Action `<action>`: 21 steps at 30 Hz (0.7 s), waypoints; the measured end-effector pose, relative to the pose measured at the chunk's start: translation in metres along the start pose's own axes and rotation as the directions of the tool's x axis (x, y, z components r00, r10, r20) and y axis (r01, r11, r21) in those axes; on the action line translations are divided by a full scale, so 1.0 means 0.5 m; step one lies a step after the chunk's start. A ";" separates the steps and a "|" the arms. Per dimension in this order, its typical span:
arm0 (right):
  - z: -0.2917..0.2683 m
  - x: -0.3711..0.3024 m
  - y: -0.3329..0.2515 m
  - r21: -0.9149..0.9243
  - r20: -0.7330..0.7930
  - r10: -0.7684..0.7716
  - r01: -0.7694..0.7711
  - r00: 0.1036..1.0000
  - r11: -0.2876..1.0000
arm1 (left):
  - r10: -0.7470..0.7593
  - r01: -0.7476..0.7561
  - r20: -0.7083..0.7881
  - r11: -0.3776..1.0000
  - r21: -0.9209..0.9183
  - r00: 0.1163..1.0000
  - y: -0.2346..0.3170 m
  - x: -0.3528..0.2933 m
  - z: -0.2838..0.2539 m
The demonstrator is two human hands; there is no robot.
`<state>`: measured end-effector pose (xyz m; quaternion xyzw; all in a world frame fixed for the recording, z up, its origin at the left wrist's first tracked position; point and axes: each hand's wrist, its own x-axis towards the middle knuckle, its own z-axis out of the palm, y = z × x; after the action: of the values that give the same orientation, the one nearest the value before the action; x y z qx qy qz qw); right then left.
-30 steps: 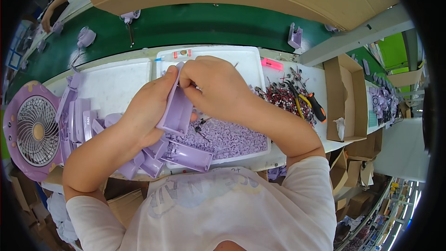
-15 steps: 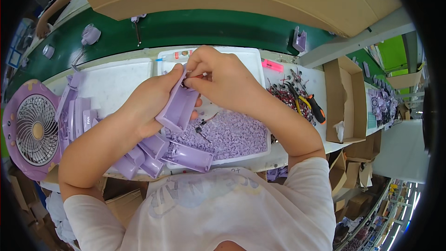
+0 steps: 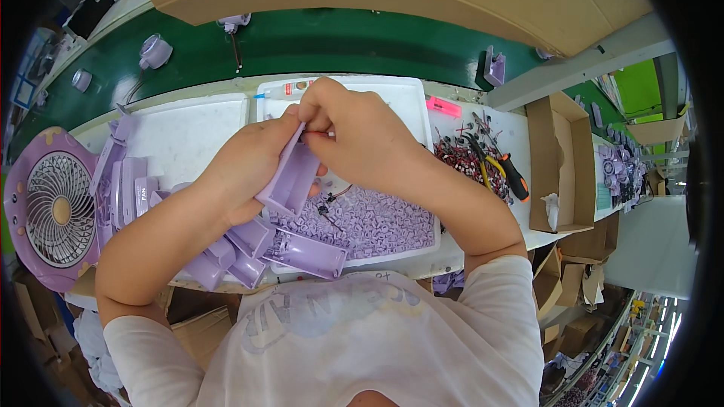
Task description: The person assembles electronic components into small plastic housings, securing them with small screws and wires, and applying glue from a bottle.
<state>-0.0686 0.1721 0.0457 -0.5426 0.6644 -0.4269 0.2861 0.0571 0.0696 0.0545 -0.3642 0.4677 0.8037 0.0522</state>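
Grip of the left hand (image 3: 253, 154) is closed around a lilac housing (image 3: 292, 179), an open trough held tilted with its hollow side toward the right. Just beside that grip, the right hand (image 3: 356, 130) curls its fingers in at the housing's upper end; whether they pinch anything there is hidden, so I cannot tell. Below the right grip, small lilac parts (image 3: 385, 222) fill the near end of a white tray (image 3: 407, 109), with a few dark wired pieces (image 3: 329, 209) on top. Below the left grip, near the bench's edge, lie more lilac housings (image 3: 308, 253). Well to the left of both grips stands a lilac fan (image 3: 62, 207). To their right on the bench (image 3: 517, 130) are a heap of wires (image 3: 456, 152), yellow-handled pliers (image 3: 495, 166), an orange-and-black handle (image 3: 516, 179) and an open cardboard box (image 3: 559, 166). Beyond the grips runs a green belt (image 3: 317, 45).
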 end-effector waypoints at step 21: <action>0.039 -0.019 0.022 -0.139 -0.132 -0.058 0.040 0.989 0.989 | -0.010 0.009 -0.020 0.997 -0.072 1.000 -0.018 0.001 -0.007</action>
<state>-0.0549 0.1768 0.0263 -0.5468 0.6964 -0.4234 0.1917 0.0627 0.0717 0.0466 -0.3763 0.4374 0.8158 0.0381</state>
